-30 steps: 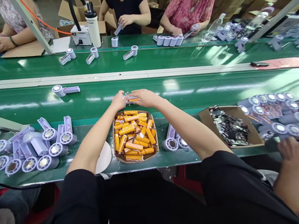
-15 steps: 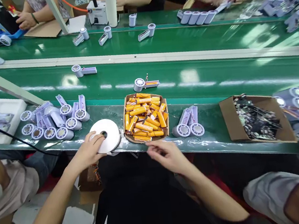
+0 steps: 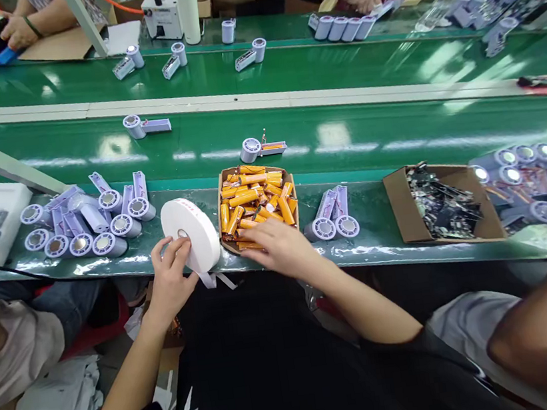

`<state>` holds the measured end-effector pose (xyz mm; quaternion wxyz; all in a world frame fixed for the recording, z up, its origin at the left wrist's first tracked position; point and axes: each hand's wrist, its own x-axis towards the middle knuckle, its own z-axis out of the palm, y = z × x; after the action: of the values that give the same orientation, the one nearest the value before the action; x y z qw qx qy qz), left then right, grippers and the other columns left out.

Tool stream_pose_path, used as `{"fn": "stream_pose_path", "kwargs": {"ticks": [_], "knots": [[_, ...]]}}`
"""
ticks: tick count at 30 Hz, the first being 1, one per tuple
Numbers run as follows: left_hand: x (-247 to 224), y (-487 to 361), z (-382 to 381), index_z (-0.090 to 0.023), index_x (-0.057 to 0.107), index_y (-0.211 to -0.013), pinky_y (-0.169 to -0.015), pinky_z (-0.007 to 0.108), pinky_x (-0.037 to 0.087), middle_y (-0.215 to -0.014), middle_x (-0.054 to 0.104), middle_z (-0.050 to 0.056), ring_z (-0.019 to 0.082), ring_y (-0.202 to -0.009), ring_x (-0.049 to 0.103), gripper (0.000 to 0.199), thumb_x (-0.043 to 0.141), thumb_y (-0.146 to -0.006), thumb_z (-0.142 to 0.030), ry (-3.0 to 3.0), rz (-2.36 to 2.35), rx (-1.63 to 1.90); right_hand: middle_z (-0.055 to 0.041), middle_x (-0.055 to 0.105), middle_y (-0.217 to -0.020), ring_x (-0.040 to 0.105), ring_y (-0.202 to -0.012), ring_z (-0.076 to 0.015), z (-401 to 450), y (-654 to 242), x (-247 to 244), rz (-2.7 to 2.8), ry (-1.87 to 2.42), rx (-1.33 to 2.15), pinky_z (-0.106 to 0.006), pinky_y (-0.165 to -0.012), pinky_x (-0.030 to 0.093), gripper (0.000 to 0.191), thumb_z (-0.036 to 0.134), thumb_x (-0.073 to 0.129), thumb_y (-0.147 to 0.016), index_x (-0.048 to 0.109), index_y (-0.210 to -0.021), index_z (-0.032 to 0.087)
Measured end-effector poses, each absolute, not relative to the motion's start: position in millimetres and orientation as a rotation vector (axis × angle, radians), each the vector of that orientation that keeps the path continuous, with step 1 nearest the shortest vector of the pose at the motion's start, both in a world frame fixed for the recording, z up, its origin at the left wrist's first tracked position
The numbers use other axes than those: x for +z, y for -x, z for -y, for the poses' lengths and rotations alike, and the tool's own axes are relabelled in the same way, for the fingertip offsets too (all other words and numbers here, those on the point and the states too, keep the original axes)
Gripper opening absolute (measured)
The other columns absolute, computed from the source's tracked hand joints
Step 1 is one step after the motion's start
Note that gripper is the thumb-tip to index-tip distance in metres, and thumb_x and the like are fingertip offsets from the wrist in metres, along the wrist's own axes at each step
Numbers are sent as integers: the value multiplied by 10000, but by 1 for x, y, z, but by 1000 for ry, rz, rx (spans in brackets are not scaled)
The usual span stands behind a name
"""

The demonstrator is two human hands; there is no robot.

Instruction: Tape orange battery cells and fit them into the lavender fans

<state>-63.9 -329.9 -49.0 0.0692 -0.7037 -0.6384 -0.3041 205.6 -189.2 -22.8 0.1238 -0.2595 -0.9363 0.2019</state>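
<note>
My left hand (image 3: 174,272) grips a roll of white tape (image 3: 202,238), thumb and fingers closed near its core. The roll stands tilted up on the bench edge, and a loose strip hangs from its bottom. My right hand (image 3: 279,248) lies over the near side of a cardboard box (image 3: 225,243), its fingers stretched out onto orange-wrapped cylindrical batteries (image 3: 256,194). Whether the fingertips touch one battery in particular is hard to make out. Two lavender handheld-fan bodies (image 3: 334,214) lie right of the box.
Left of the tape lies a cluster of lavender fan bodies (image 3: 88,219). A carton of small circuit boards (image 3: 447,202) stands to the right. Beyond runs a green conveyor belt (image 3: 194,138) carrying fan parts. Co-workers sit on both sides and opposite.
My left hand has tipped the tape roll from lying flat to upright. My right hand has moved from the bench edge up onto the batteries in the box. The view has shifted slightly.
</note>
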Motion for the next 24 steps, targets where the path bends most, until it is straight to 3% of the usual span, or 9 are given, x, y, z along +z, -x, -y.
{"fn": "stream_pose_path", "kwargs": {"ticks": [2,5,8,13,18,21,24], "knots": [[-49,58,326,-281,551,-1502,-1189,598,508,-1383,694,149,382,-1421,535,685,680,-863,-69,2143,1896,-912,-170,787,-1298,716,-1154,-327,168,-207,-16,2748,819,398,-478,-1049,566,332,347,686,-1071,773,-1356,202],[-48,52,323,-281,587,-1489,-1209,594,479,-1383,697,141,380,-1425,523,677,671,-856,-58,2165,1927,-868,-153,809,-1193,734,-1107,-309,149,-211,-14,2729,824,456,-482,-1045,590,258,222,626,-1075,806,-1259,203],[-46,50,323,-299,618,-1492,-1208,606,461,-1373,707,131,388,-1411,521,694,683,-844,-59,2133,1978,-809,-112,835,-1196,770,-1138,-296,145,-222,-15,2286,888,752,-469,-1048,628,234,316,713,-1036,820,-1225,228],[-41,44,324,-308,647,-1506,-1129,564,509,-1347,734,128,381,-1334,536,696,673,-858,-54,2104,1954,-718,-46,869,-1153,839,-1001,-262,167,-229,0,1539,958,1121,-415,-903,712,357,522,810,-962,840,-1208,265],[-32,34,321,-354,627,-1570,-1056,532,521,-1362,763,86,356,-1229,561,755,650,-880,-51,2104,1908,-615,-50,862,-1218,828,-1145,-302,194,-205,3,1684,969,1072,-480,-1095,667,281,485,769,-989,880,-1166,296],[-25,33,320,-352,599,-1605,-1024,508,517,-1377,776,51,343,-1157,533,775,644,-900,-34,2068,1855,-582,-60,855,-1237,827,-1160,-303,188,-204,-5,1693,968,1269,-506,-1130,652,380,492,814,-949,852,-1259,276],[-15,35,318,-353,607,-1601,-1096,507,478,-1372,787,26,329,-1112,503,741,643,-930,-40,2050,1795,-535,-76,850,-1236,827,-1159,-307,173,-208,-9,1602,892,1637,-527,-1120,654,658,482,954,-812,775,-1395,235]]}}
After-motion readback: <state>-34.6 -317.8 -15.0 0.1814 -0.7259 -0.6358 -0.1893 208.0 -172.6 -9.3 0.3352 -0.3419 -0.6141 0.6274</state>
